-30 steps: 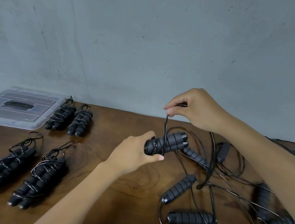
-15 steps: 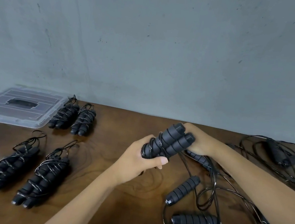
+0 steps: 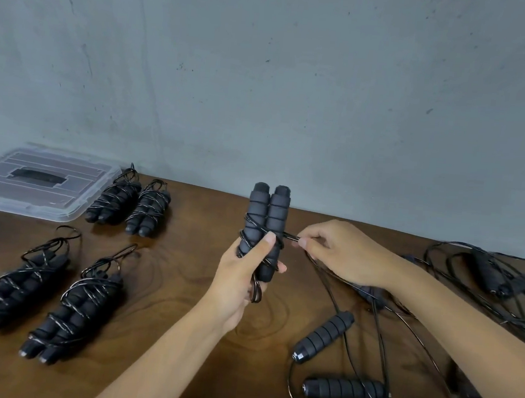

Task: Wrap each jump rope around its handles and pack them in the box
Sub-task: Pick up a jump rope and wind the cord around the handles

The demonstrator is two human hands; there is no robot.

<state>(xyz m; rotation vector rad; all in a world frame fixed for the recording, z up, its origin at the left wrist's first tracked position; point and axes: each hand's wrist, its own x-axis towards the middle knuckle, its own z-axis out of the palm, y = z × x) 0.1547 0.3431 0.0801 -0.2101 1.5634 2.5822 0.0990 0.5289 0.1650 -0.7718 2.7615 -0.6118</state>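
The 2 handles (image 3: 264, 230) now stand upright in the left hand (image 3: 242, 273); right hand (image 3: 339, 253) fingers pinch the rope (image 3: 289, 236).

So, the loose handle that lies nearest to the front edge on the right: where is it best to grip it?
Grip the loose handle around its ribbed middle, coming from above. It lies flat, almost sideways, with bare table before and behind; cords cross near its right end, so stay clear of that.
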